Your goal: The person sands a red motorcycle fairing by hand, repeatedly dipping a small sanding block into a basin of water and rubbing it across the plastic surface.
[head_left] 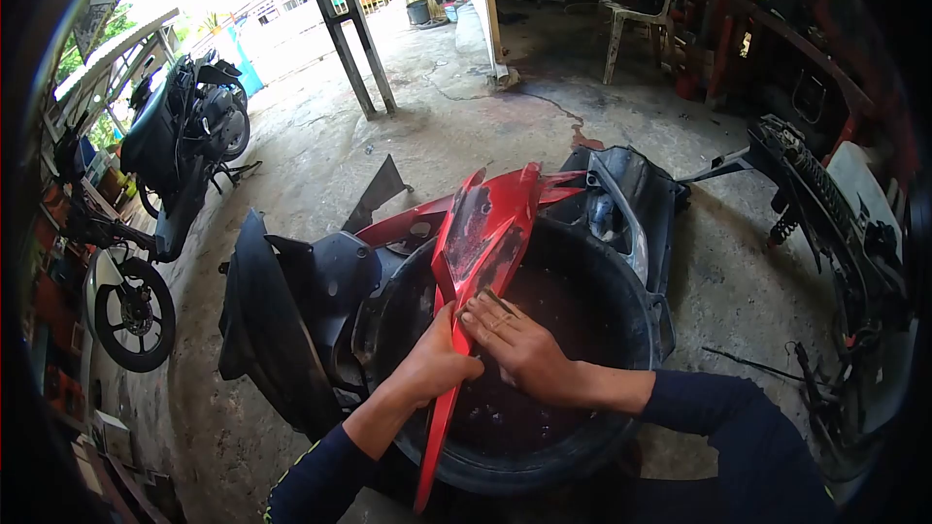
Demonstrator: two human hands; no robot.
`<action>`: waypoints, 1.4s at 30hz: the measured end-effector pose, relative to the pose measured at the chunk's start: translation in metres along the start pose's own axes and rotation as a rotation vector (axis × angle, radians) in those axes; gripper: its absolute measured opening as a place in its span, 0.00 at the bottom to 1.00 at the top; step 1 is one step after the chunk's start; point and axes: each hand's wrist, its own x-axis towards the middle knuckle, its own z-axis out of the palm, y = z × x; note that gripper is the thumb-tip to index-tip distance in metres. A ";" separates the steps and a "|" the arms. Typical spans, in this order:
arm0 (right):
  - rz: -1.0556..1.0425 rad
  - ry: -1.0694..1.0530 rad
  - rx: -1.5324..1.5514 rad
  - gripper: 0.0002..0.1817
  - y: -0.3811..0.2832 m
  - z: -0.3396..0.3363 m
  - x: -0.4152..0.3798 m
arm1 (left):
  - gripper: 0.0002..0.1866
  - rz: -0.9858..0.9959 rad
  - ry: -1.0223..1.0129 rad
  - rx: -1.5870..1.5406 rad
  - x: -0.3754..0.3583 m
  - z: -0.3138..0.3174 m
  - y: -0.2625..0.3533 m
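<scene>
A long red motorcycle fairing panel (485, 243) with scuffed grey and dark patches lies tilted over a large black tub (631, 330). My left hand (430, 359) is wrapped round its narrow lower part, thumb across the edge. Against the panel's right edge, my right hand (524, 349) presses with its fingers together. A thin dark piece (497, 302), which looks like sandpaper, shows at those fingertips; most of it is hidden under them. Dark, murky water (524, 427) with a few bubbles sits in the tub below both hands.
Black plastic body panels (277, 320) lean on the tub's left, and another dark panel (636, 194) stands behind it. A motorcycle (180, 146) is parked at left. At right stands a stripped frame (825, 223) with a spring shock. A plastic chair (646, 15) is farther back.
</scene>
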 end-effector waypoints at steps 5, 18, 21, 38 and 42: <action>0.213 0.035 -0.133 0.34 0.063 0.014 0.009 | 0.50 0.005 0.010 0.102 0.004 0.003 -0.005; 0.097 -0.130 -0.092 0.36 0.041 -0.004 0.017 | 0.49 0.056 0.022 0.071 -0.002 0.005 -0.005; 0.158 -0.065 -0.180 0.35 0.081 0.012 0.005 | 0.49 -0.030 -0.010 0.096 -0.006 0.004 0.009; 0.028 -0.086 -0.228 0.30 0.050 0.000 0.013 | 0.52 0.062 0.010 0.177 0.005 0.000 -0.008; 0.038 -0.093 -0.139 0.30 0.036 0.002 0.011 | 0.50 0.096 0.029 0.165 0.003 0.003 -0.016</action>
